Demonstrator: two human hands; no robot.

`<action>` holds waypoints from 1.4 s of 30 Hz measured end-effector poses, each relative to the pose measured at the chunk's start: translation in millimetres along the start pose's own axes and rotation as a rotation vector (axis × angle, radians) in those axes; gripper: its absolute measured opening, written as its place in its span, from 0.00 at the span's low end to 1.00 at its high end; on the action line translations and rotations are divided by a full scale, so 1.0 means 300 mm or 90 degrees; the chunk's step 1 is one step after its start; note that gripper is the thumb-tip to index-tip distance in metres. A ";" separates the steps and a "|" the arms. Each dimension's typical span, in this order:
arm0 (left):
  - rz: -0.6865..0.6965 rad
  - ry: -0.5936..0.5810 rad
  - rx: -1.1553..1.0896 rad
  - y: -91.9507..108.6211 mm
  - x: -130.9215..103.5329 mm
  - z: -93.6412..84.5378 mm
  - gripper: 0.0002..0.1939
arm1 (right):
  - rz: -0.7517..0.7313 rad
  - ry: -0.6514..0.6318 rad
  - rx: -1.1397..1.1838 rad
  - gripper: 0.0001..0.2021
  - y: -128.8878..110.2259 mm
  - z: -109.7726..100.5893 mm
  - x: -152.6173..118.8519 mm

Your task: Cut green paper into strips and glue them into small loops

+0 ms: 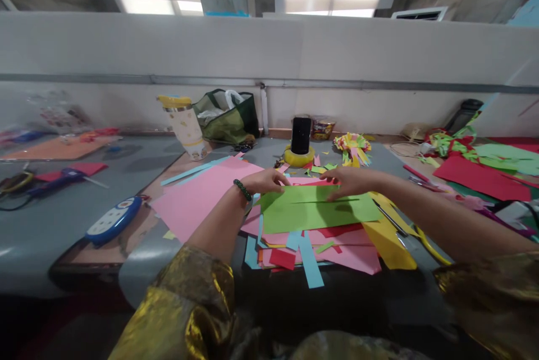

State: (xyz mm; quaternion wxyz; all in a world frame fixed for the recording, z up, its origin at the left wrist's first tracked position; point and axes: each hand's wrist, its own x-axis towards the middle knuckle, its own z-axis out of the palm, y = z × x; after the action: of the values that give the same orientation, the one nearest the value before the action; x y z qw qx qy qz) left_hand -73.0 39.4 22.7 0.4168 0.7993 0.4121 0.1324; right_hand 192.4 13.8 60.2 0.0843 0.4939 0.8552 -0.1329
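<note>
A sheet of light green paper (315, 217) lies over a pile of coloured paper, with a long slit or edge running across it near the top. My left hand (266, 181) pinches its upper left edge, a dark green bead bracelet (242, 189) at the wrist. On the upper right part, my right hand (352, 181) grips the same paper with bent fingers, one of them resting on its surface. Beneath are pink sheets (357, 259), a light blue strip (310, 264) and a red scrap (282, 259). Scissors or a similar metal tool (391, 219) rest on yellow paper (389, 242) at right.
Behind my hands a phone (301, 135) stands in a yellow ring holder (298, 156). A tumbler (185, 130), a green bag (229, 118) and a blue-and-white case (114, 219) are leftward, with a glue gun (69, 177) beyond. Red paper (480, 177) lies right.
</note>
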 end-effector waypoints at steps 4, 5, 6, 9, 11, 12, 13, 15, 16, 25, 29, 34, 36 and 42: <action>0.006 0.039 0.020 -0.008 0.010 0.008 0.04 | -0.042 0.052 -0.040 0.34 -0.050 0.058 -0.033; 0.011 0.051 0.021 -0.006 0.009 0.007 0.05 | -0.057 0.073 -0.042 0.33 -0.061 0.073 -0.040; 0.017 0.061 0.021 -0.003 0.005 0.005 0.06 | -0.072 0.100 -0.044 0.32 -0.070 0.086 -0.046; 0.040 0.065 0.016 0.021 -0.014 -0.007 0.08 | -0.126 0.210 -0.062 0.32 -0.086 0.115 -0.058; 0.067 0.044 0.007 0.040 -0.028 -0.012 0.08 | -0.161 0.290 -0.073 0.32 -0.087 0.123 -0.058; 0.087 0.030 -0.001 0.048 -0.034 -0.014 0.09 | -0.170 0.321 -0.071 0.32 -0.085 0.124 -0.056; 0.112 0.017 -0.012 0.055 -0.038 -0.015 0.09 | -0.173 0.341 -0.060 0.32 -0.080 0.123 -0.051; 0.159 0.001 -0.036 0.062 -0.045 -0.016 0.09 | -0.168 0.344 -0.017 0.28 -0.067 0.117 -0.038; 0.176 0.003 -0.045 0.064 -0.047 -0.017 0.10 | -0.162 0.329 0.016 0.25 -0.058 0.113 -0.031; 0.082 0.138 -0.192 0.067 -0.063 -0.005 0.26 | -0.134 0.349 0.270 0.21 0.039 0.016 -0.044; -0.052 0.172 -0.215 0.055 -0.039 0.012 0.34 | -0.047 0.426 0.435 0.19 0.070 -0.045 -0.110; -0.016 0.027 0.158 0.076 -0.013 0.067 0.31 | 0.069 0.507 0.700 0.21 0.090 -0.047 -0.180; 0.038 -0.010 0.362 0.101 -0.021 0.102 0.30 | 0.086 0.511 0.725 0.21 0.085 -0.033 -0.197; 0.046 -0.027 0.561 0.153 -0.050 0.162 0.19 | 0.080 0.490 0.744 0.20 0.042 -0.021 -0.251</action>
State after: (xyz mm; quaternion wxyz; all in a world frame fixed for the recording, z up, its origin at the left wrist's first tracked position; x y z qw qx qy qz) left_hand -30.3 -13.6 30.1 0.0397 0.9172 0.3923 -0.0576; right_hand 240.7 -40.1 85.1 -0.4962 0.5188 0.5826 -0.3810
